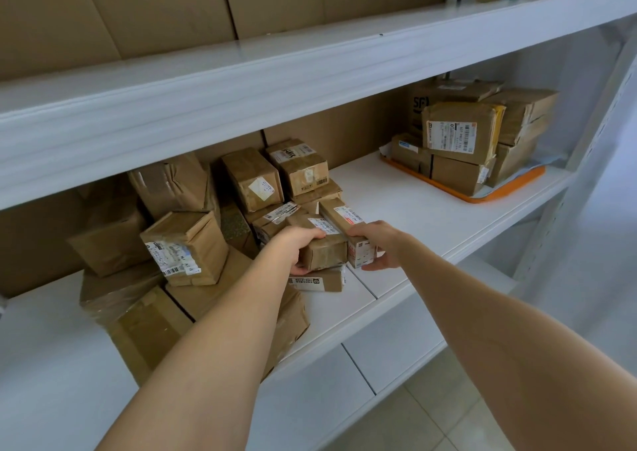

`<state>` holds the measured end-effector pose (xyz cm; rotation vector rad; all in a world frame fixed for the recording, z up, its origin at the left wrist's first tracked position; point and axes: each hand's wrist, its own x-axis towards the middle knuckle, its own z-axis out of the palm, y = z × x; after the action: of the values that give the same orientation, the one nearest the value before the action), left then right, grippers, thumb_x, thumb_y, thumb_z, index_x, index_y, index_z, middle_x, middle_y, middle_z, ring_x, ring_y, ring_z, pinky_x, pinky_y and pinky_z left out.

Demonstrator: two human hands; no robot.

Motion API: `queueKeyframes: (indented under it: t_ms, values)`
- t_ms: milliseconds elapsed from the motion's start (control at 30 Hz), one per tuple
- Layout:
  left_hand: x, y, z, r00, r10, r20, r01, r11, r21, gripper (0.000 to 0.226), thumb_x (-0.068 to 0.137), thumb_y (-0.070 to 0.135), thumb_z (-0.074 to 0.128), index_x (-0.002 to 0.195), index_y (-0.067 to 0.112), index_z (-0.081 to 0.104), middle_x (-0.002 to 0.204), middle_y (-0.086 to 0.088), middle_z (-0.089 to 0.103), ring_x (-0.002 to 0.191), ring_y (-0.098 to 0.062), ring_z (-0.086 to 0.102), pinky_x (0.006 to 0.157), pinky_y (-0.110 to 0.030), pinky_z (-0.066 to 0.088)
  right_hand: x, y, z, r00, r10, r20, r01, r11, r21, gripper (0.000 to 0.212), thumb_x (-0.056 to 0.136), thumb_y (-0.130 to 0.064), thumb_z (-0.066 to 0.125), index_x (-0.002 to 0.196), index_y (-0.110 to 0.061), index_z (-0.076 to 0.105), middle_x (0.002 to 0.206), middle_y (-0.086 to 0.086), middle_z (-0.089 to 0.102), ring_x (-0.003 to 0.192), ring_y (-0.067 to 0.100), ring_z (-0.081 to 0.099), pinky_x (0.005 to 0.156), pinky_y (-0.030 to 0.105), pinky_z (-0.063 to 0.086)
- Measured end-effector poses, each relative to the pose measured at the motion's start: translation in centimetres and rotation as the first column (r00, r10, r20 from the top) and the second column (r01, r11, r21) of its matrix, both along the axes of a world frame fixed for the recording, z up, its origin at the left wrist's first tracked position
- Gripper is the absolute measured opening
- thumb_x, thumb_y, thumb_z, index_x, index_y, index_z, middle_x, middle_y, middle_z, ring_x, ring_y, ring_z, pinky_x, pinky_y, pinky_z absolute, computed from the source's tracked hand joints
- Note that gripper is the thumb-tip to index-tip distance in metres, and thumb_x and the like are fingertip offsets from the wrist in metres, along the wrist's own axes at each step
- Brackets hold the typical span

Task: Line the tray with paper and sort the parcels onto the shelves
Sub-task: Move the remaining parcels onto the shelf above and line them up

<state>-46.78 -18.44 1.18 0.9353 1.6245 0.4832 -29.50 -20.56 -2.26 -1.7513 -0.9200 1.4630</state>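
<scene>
The small parcel (325,247) sits on the middle shelf (413,206), at the right edge of the pile (193,244), on top of a flat parcel (319,281) with a label on its near face. The left hand (296,249) grasps it: the fingers wrap over its left and top side and the thumb goes under its near corner. Just to the right, touching it, is a long box (346,230) with a white end and a red-striped label. The right hand (377,245) holds this box at its near end, fingers on the top and the thumb below. Both parcels are close to the front edge of the shelf.

To the left and far side, the pile is dense: many brown parcels lean on each other, some tilted, and they reach back to the cardboard wall (344,130). One cube parcel (186,247) stands tilted near the left forearm. The largest boxes at the near left come out to the front edge of the shelf.

To the right of the hands the white shelf board is bare, a wide open strip from the front edge to the back. Beyond it, at the far right, the orange tray (496,194) lies on the shelf with paper (532,169) showing under stacked parcels (462,137). The tray's near corner is close to the front edge.

The upper shelf (241,82) hangs low above the pile. Below, a lower shelf (344,375) shows white panels.
</scene>
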Motion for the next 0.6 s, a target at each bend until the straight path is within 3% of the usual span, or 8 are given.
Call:
queueKeyframes:
  t_ms: [167,433,533,600]
  values:
    - [0.7,-0.5,1.7,0.987,0.026,0.159,-0.033,0.999,0.039,0.051,0.069,0.018,0.084,0.110,0.007,0.055,0.101,-0.019,0.066,0.089,-0.032,0.066,0.052,-0.040,0.057,1.7,-0.5,0.8,0.997,0.011,-0.074,-0.010,1.000,0.024,0.055,0.078,-0.037,0.074,0.123,-0.015,0.051,0.108,0.013,0.062,0.096,0.023,0.063,0.077,0.039,0.060]
    - [3.8,-0.9,4.2,0.981,-0.032,0.189,-0.014,0.972,0.236,0.061,0.072,0.014,0.082,0.125,0.008,0.051,0.112,-0.016,0.064,0.099,-0.029,0.064,0.079,-0.048,0.056,5.1,-2.0,3.4,0.999,0.010,-0.043,-0.008,0.999,0.046,0.066,0.074,-0.052,0.077,0.126,-0.020,0.052,0.114,0.010,0.062,0.107,0.023,0.060,0.088,0.038,0.057]
    - [5.9,-1.0,4.7,0.982,-0.068,0.177,0.016,0.961,0.276,0.059,0.075,0.011,0.079,0.127,0.008,0.051,0.119,-0.014,0.063,0.105,-0.028,0.062,0.086,-0.047,0.054,6.8,-2.8,4.0,0.997,-0.045,-0.064,0.048,0.997,0.059,0.064,0.075,-0.045,0.079,0.127,-0.019,0.052,0.112,0.010,0.064,0.106,0.022,0.061,0.089,0.036,0.057]
    - [7.6,-1.1,4.9,0.980,-0.086,0.177,0.030,0.954,0.299,0.056,0.076,0.010,0.078,0.126,0.006,0.052,0.118,-0.014,0.064,0.105,-0.028,0.062,0.089,-0.047,0.053,8.1,-3.4,4.5,0.993,-0.086,-0.086,0.093,0.993,0.075,0.061,0.074,-0.037,0.082,0.123,-0.017,0.053,0.107,0.009,0.065,0.099,0.020,0.063,0.081,0.032,0.058]
